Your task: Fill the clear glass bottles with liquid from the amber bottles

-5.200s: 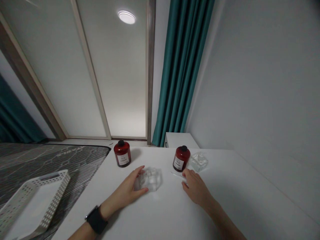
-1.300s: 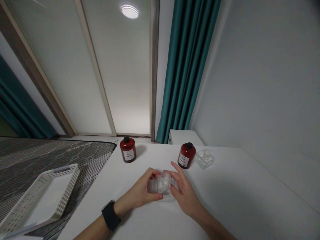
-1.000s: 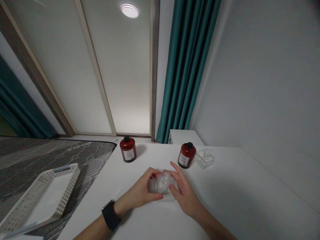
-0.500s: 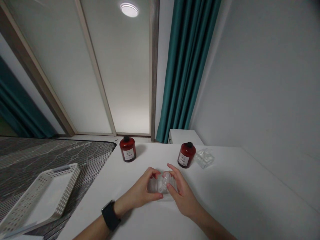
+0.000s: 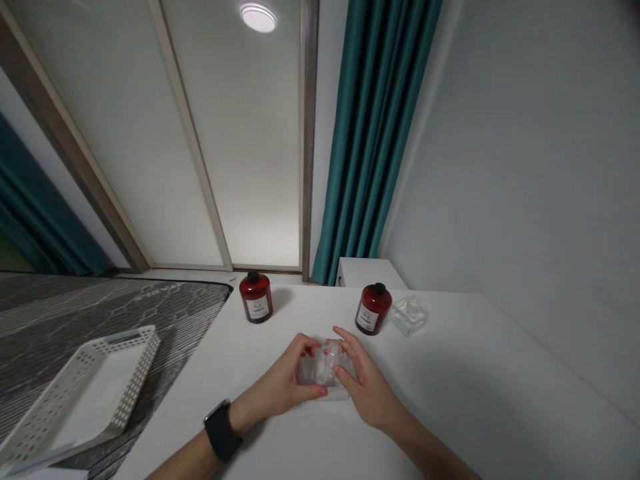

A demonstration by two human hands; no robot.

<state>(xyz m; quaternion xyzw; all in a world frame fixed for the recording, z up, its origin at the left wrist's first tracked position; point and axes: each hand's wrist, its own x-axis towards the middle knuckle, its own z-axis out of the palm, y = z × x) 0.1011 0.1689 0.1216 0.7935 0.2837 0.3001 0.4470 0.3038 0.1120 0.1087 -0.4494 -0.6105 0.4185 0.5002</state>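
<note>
Near the middle of the white table (image 5: 280, 433), a clear plastic item (image 5: 325, 369) lies between my two hands. My left hand (image 5: 293, 380) wraps round its left side, thumb in front and fingers behind. My right hand (image 5: 363, 380) grips a clear rounded part at the item's right side between thumb and fingers. The exact shape of the item is hard to make out. Behind the hands stand two dark red bottles with black caps and white labels, one at the left (image 5: 256, 298) and one at the right (image 5: 373, 309).
Crumpled clear plastic (image 5: 409, 315) lies right of the right bottle. A white perforated basket (image 5: 135, 380) is at the lower left, above a grey patterned carpet (image 5: 185, 313). A white cabinet (image 5: 370, 272) stands behind the table, by a green curtain (image 5: 377, 133).
</note>
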